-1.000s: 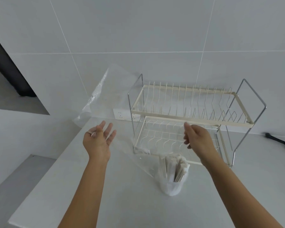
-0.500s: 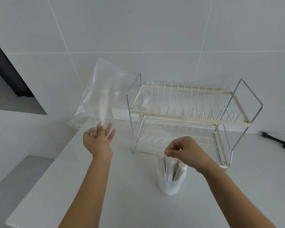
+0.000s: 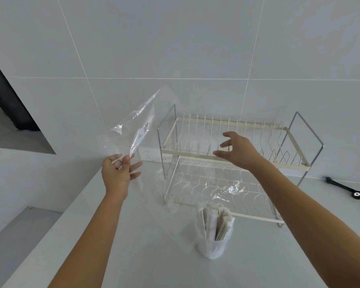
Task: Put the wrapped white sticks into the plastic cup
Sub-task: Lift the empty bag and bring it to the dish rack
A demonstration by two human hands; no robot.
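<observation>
The left hand pinches a clear bag between thumb and forefinger, the bag rising up and away from it. The right hand is spread open, holding nothing, raised in front of the rack. The sticks stand bunched in the cup, which sits on the counter below the right hand and nearer the person, just before the rack. A black tool lies far right of that hand.

Both arms are bare from the frame's bottom edge up — no sleeves. The left hand and right hand wear no gloves, rings or watch — plain, short nails.
</observation>
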